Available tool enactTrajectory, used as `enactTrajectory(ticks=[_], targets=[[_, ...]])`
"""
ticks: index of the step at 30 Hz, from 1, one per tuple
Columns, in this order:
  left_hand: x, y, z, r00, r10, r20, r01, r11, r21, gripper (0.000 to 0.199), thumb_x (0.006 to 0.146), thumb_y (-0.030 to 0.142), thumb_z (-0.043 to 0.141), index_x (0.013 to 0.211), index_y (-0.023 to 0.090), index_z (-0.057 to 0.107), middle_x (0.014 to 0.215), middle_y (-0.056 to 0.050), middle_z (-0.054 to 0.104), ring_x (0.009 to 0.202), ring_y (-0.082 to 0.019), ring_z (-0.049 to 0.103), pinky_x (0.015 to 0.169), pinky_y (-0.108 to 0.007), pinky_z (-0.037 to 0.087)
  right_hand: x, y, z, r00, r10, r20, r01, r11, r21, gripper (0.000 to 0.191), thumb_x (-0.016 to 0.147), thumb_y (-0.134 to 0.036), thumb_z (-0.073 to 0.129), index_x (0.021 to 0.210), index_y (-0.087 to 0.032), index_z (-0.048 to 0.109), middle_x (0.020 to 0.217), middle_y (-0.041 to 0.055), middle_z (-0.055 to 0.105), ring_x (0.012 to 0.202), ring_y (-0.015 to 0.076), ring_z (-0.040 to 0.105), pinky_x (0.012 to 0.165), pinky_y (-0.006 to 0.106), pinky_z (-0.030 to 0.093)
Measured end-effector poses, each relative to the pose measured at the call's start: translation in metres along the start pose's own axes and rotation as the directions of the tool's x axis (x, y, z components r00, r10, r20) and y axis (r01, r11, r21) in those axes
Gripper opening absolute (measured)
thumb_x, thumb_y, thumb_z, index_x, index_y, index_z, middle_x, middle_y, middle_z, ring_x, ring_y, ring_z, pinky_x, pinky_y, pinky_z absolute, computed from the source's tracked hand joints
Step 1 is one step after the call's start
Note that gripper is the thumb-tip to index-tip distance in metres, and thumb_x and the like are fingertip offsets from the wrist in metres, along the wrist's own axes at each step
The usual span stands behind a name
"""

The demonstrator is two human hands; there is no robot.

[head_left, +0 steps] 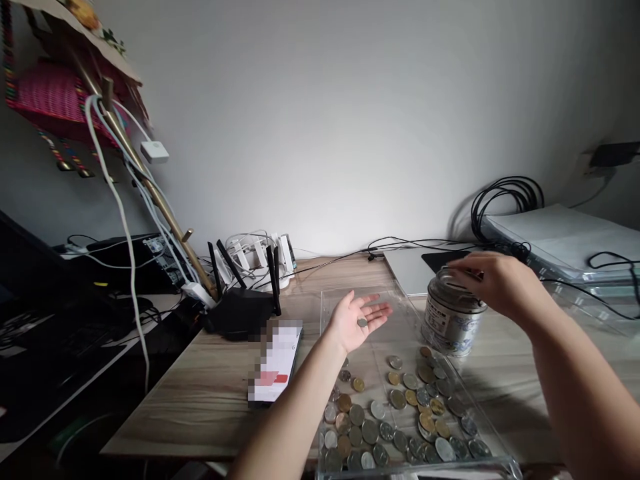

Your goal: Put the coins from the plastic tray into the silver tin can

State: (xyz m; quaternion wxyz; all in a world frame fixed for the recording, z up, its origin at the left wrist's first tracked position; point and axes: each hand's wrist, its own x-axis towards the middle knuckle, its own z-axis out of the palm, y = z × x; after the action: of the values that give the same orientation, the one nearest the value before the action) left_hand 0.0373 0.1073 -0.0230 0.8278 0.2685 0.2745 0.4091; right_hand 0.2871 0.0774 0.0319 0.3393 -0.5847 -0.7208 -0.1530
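Observation:
My left hand (356,321) is held palm up over the far part of a clear plastic tray (370,303), its fingers stretched out. A single coin (362,323) lies on its palm. My right hand (493,283) is over the top of a round silver tin (453,320) with a blue pattern and a printed label. Its fingers are bent together at the tin's lid; whatever is between them is hidden. A small slot shows in the lid. Many silver and gold-coloured coins (370,431) lie spread over the near part of the tray.
Left of the tray lie a phone (277,363) and a black router (240,310) with antennas. Behind the tin is a flat silver panel (407,267). Papers (565,233) and coiled black cable (505,193) sit at right. A wooden pole (150,187) with cables leans at left.

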Motion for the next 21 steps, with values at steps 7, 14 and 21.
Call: enactTrajectory(ticks=[7, 14, 21], targets=[[-0.005, 0.003, 0.003, 0.995, 0.035, 0.098, -0.031, 0.999, -0.034, 0.062, 0.076, 0.058, 0.031, 0.112, 0.01, 0.048, 0.095, -0.016, 0.059, 0.088, -0.025, 0.056, 0.077, -0.038, 0.041, -0.024, -0.086, 0.048, 0.856, -0.509, 0.089, 0.464, 0.833, 0.302, 0.027, 0.08, -0.03, 0.045, 0.104, -0.022, 0.056, 0.092, 0.0057, 0.06, 0.077, 0.0146, 0.056, 0.063, 0.026, 0.045], [-0.017, 0.003, 0.016, 0.961, -0.026, 0.275, 0.013, 0.999, 0.051, 0.066, 0.077, 0.06, 0.026, 0.117, 0.013, 0.046, 0.102, -0.015, 0.058, 0.091, -0.024, 0.054, 0.08, -0.036, 0.038, -0.026, -0.096, 0.06, 0.793, -0.604, 0.078, 0.548, 0.763, 0.343, 0.023, 0.083, -0.021, 0.04, 0.092, -0.019, 0.061, 0.087, 0.0067, 0.061, 0.078, 0.0149, 0.054, 0.064, 0.027, 0.043], [0.002, 0.005, -0.002, 0.991, 0.118, -0.061, -0.103, 0.971, 0.217, 0.044, 0.082, 0.043, 0.029, 0.092, 0.01, 0.057, 0.09, -0.014, 0.06, 0.078, -0.02, 0.057, 0.071, -0.032, 0.041, 0.0, -0.003, -0.001, 0.999, 0.033, -0.042, -0.031, 0.998, 0.047, 0.019, 0.07, -0.04, 0.055, 0.07, -0.024, 0.065, 0.075, 0.0038, 0.063, 0.062, 0.0174, 0.054, 0.05, 0.029, 0.04]])
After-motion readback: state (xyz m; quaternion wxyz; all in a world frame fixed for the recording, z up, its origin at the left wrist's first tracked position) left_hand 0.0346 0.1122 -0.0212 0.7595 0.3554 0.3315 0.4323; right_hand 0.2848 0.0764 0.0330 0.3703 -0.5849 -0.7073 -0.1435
